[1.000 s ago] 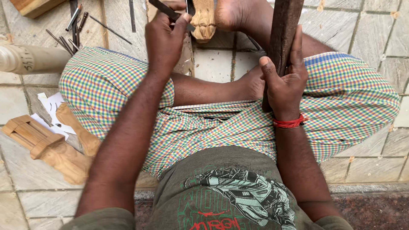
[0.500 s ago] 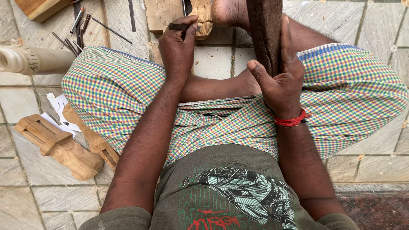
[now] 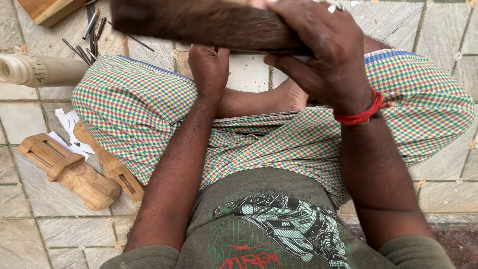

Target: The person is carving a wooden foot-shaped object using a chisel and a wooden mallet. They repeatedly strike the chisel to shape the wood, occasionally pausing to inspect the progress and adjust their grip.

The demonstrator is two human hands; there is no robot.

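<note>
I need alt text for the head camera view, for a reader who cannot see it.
A person sitting cross-legged on a grey tiled floor grips a dark brown wooden mallet in the right hand, while the left hand is closed in a fist beneath it. Pale carved wooden pieces lie beside the left knee.

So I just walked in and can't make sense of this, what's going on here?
A person sits cross-legged on a tiled floor, seen from above. The right hand grips a dark wooden block, held sideways near the camera. The left hand is closed beneath it; what it holds is hidden. Two carved wooden pieces lie beside the left knee, with thin metal tools and a pale cylinder further off.
</note>
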